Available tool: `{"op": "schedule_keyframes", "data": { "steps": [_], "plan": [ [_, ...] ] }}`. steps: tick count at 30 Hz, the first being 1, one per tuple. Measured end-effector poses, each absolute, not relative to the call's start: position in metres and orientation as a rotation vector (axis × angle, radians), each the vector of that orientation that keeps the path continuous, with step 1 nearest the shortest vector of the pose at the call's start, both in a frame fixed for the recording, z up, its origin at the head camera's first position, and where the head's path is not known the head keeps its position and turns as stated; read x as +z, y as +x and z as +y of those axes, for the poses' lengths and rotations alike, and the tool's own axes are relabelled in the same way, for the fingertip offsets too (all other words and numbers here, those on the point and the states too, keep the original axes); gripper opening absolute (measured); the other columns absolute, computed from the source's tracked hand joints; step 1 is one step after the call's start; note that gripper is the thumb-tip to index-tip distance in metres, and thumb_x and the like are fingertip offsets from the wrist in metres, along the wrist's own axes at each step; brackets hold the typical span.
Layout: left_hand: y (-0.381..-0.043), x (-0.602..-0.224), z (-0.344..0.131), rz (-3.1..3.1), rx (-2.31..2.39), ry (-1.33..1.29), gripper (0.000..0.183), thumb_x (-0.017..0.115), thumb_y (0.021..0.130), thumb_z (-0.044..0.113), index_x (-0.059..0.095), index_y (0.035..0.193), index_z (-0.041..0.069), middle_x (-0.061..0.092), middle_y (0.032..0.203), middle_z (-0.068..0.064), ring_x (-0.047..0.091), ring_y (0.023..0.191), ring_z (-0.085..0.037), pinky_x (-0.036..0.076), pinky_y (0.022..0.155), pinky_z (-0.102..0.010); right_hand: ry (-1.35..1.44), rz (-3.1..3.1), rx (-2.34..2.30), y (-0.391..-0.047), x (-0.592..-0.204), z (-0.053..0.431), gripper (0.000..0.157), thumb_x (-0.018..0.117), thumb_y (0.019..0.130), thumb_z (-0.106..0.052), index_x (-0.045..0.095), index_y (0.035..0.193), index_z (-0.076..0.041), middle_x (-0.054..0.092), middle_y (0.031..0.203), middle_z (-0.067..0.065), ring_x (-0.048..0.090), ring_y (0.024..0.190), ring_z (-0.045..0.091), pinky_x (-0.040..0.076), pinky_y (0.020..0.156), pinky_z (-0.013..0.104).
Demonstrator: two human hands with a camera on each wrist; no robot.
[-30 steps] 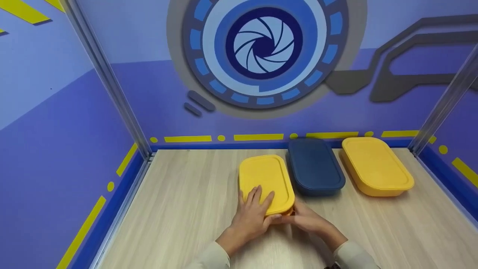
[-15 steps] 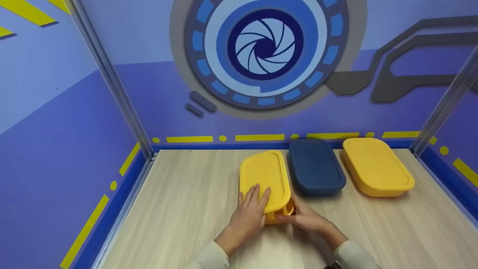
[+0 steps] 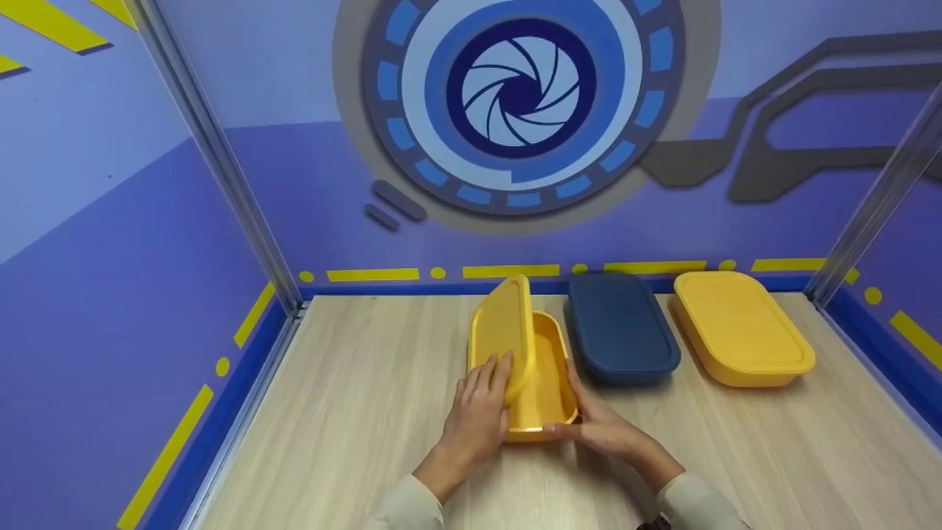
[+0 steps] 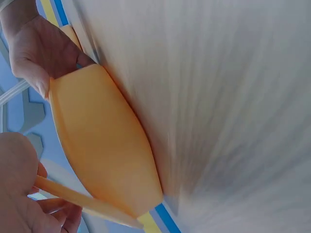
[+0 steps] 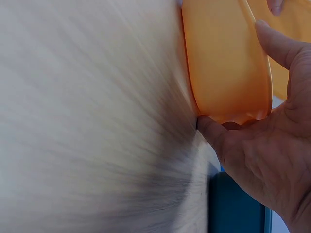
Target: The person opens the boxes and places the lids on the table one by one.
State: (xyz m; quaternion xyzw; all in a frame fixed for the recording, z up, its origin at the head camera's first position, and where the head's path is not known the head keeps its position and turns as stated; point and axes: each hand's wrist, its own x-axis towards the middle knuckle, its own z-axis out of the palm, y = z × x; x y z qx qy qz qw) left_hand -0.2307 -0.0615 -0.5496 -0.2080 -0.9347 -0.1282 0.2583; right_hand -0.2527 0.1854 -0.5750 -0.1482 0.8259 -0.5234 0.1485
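Note:
A yellow lunch box (image 3: pixel 541 405) stands on the table in front of me, its inside partly showing in the head view. My left hand (image 3: pixel 475 412) grips the yellow lid (image 3: pixel 502 324), which is tilted steeply up on its right side over the left part of the box. The lid's edge (image 4: pixel 87 201) passes between thumb and fingers in the left wrist view. At the near right corner, my right hand (image 3: pixel 603 423) holds the box, thumb over the front rim and fingers along the side wall. The right wrist view shows its fingers low against the box wall (image 5: pixel 223 58).
Right of the open box stands a navy lidded box (image 3: pixel 625 324), and beyond it another yellow lidded box (image 3: pixel 743 320). Printed panels (image 3: pixel 309 191) on metal posts (image 3: pixel 213 147) enclose the wooden table (image 3: pixel 353 368) at the back and sides.
The lid has come up from the box, its right side lifting and swinging left, so the inside now shows. My left hand has moved slightly left with it; my right hand keeps its hold.

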Motion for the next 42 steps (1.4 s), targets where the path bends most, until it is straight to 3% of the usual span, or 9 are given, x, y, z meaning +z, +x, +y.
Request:
{"op": "schedule_keyframes", "data": {
  "steps": [5,10,16,20,26,30,36,42],
  "plan": [
    [-0.234,-0.546,-0.072,-2.440,-0.498,-0.532,0.080,0.078,0.089,0.005,0.043,0.160,0.007,0.068,0.142,-0.013,0.072,0.114,-0.026,0.063,0.096,-0.041,-0.373,2.368,-1.476,-0.252,-0.574,0.186,0.128,0.084,0.089,-0.042,-0.009,0.173,-0.019,-0.008,0.182,0.014,0.001,0.169,0.040,0.001,0.132,0.068],
    [-0.237,-0.545,-0.083,-2.351,-0.623,-0.478,0.076,0.071,0.090,-0.002,0.040,0.160,0.002,0.073,0.122,-0.015,0.073,0.100,-0.024,0.065,0.085,-0.040,-0.321,2.362,-1.449,-0.252,-0.570,0.184,0.128,0.084,0.089,-0.046,-0.010,0.173,-0.023,-0.011,0.182,0.010,-0.001,0.170,0.038,-0.001,0.132,0.068],
    [-0.242,-0.547,-0.093,-2.360,-0.682,-0.372,0.070,0.065,0.095,-0.004,0.038,0.160,0.000,0.072,0.120,-0.019,0.076,0.101,-0.029,0.065,0.086,-0.043,-0.322,2.378,-1.442,-0.252,-0.570,0.185,0.127,0.084,0.089,-0.044,-0.010,0.172,-0.021,-0.010,0.182,0.010,-0.001,0.170,0.038,0.000,0.132,0.067],
    [-0.244,-0.546,-0.098,-2.407,-0.767,-0.284,0.076,0.063,0.095,-0.004,0.030,0.163,0.003,0.069,0.126,-0.025,0.076,0.101,-0.035,0.065,0.085,-0.046,-0.310,2.384,-1.431,-0.252,-0.571,0.186,0.127,0.083,0.090,-0.044,-0.010,0.172,-0.020,-0.011,0.182,0.011,-0.002,0.170,0.038,-0.001,0.132,0.069],
    [-0.243,-0.544,-0.106,-2.443,-0.882,-0.164,0.090,0.061,0.093,-0.007,0.015,0.169,0.009,0.058,0.148,-0.029,0.071,0.121,-0.040,0.061,0.099,-0.051,-0.302,2.385,-1.411,-0.251,-0.569,0.185,0.127,0.083,0.089,-0.047,-0.009,0.173,-0.023,-0.011,0.182,0.009,-0.002,0.170,0.038,0.000,0.131,0.070],
    [-0.246,-0.546,-0.114,-2.409,-0.893,-0.162,0.089,0.064,0.093,-0.007,0.020,0.169,0.008,0.057,0.152,-0.026,0.069,0.129,-0.039,0.059,0.104,-0.051,-0.296,2.388,-1.402,-0.251,-0.569,0.185,0.127,0.083,0.088,-0.048,-0.008,0.173,-0.024,-0.011,0.182,0.009,0.000,0.170,0.039,0.001,0.131,0.070],
    [-0.250,-0.549,-0.128,-2.338,-0.829,-0.173,0.081,0.067,0.089,-0.008,0.034,0.163,0.001,0.065,0.138,-0.026,0.071,0.121,-0.039,0.061,0.099,-0.053,-0.299,2.395,-1.399,-0.252,-0.568,0.185,0.129,0.084,0.086,-0.051,-0.007,0.173,-0.023,-0.009,0.183,0.009,0.001,0.170,0.038,0.002,0.132,0.070],
    [-0.251,-0.548,-0.139,-2.347,-0.780,-0.119,0.083,0.069,0.089,-0.004,0.034,0.163,0.003,0.064,0.130,-0.022,0.068,0.113,-0.034,0.061,0.097,-0.051,-0.313,2.401,-1.399,-0.253,-0.572,0.184,0.130,0.084,0.087,-0.052,-0.009,0.173,-0.021,-0.008,0.183,0.009,0.001,0.170,0.037,0.002,0.132,0.068]
  ]
}}
